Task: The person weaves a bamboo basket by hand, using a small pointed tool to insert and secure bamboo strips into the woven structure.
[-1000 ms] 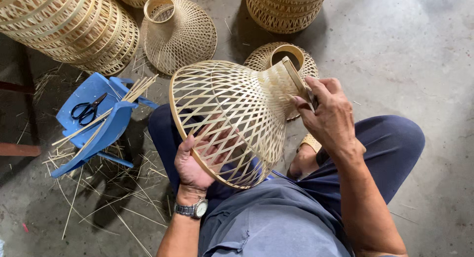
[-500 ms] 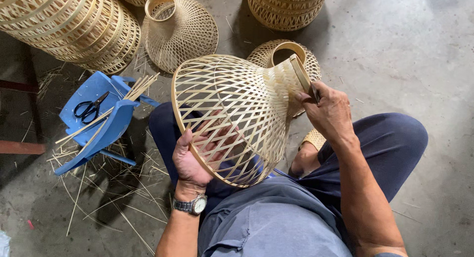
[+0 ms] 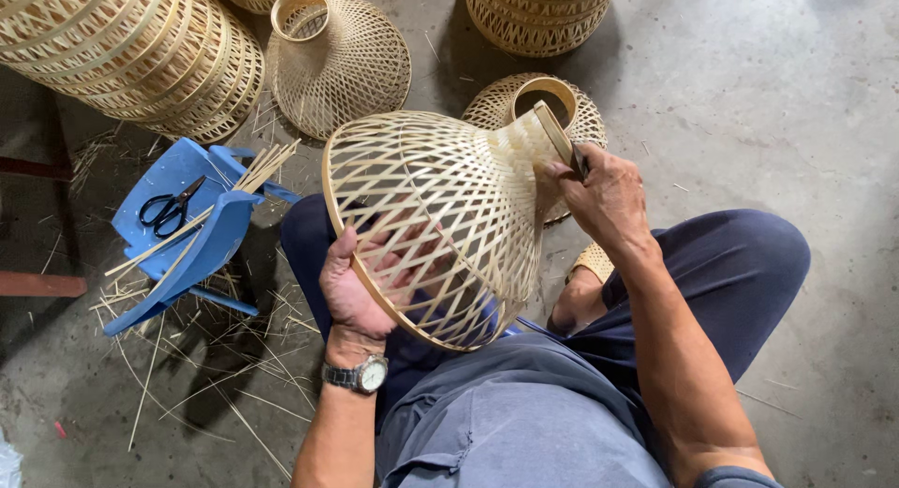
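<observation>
Both hands are on the pale, bell-shaped woven bamboo lampshade (image 3: 440,216) lying tilted across the seated person's lap: the left hand (image 3: 351,287) grips the wide rim from inside, fingers curled through the open lattice, while the right hand (image 3: 604,198) is closed around the narrow neck. Since a second ago the shade has turned slightly and its neck has risen toward the right hand. Black scissors (image 3: 169,207) lie on the small blue plastic stool (image 3: 192,235) beside loose bamboo strips (image 3: 215,216).
</observation>
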